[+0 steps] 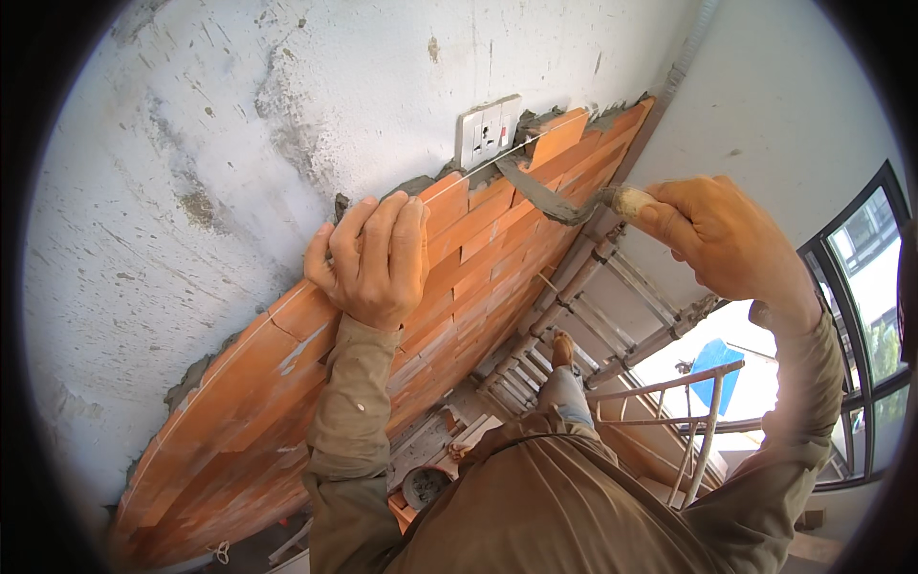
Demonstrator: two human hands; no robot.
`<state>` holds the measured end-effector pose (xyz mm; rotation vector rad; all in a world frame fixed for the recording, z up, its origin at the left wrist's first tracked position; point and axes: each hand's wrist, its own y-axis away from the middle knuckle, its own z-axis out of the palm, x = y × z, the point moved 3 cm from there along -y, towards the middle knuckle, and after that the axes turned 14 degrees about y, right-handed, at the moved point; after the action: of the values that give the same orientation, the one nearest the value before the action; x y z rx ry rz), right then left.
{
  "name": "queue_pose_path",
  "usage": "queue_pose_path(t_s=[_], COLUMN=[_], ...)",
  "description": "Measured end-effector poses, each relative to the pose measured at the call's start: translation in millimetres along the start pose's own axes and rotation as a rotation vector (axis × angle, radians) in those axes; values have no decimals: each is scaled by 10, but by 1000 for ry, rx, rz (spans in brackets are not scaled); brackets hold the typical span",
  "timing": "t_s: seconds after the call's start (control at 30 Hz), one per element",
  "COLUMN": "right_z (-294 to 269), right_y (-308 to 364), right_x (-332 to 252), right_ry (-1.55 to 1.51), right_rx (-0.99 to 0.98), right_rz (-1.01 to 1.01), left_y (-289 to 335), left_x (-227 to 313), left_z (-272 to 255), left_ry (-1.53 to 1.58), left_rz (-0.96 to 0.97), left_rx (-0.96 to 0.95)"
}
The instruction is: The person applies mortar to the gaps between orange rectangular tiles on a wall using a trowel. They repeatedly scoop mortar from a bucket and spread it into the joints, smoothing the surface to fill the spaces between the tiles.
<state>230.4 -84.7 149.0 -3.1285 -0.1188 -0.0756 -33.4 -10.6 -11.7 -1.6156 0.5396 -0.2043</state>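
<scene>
An orange brick wall [478,258] rises against a white, mortar-stained wall, with grey mortar along its top. My left hand [375,251] grips a brick in the top course, its fingers bent over the upper edge beside a white string line [488,163]. In my right hand [722,239], fingers are wrapped round the pale handle of a trowel [545,198]. The mortar-smeared blade reaches left to the top of the bricks, just below a white socket plate [486,131]. A single orange brick [557,137] stands higher, right of that plate.
Ladder-like metal scaffolding [593,320] stands below at the right, with a railing frame [684,402] nearer me. Down by my body is a round bucket [427,486]. A dark-framed window [861,316] is at far right, with a blue sheet [717,371] beyond the opening.
</scene>
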Motion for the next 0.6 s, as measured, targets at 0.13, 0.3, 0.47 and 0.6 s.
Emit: queue_pose_path(t_s=[0.13, 0.3, 0.47, 0.6], right_z=[74, 197, 205, 188], right_y=[99, 186, 80, -20], right_x=[-2, 254, 381, 427], right_ry=[-122, -204, -240, -248], right_rx=[11, 148, -7, -73], right_rz=[-20, 63, 173, 160], left_y=[9, 14, 12, 10], left_x=[-15, -8, 1, -3], left_z=[4, 20, -1, 16], left_ry=[-4, 10, 17, 24], left_rz=[6, 17, -4, 4], left_rx=[4, 14, 0, 12])
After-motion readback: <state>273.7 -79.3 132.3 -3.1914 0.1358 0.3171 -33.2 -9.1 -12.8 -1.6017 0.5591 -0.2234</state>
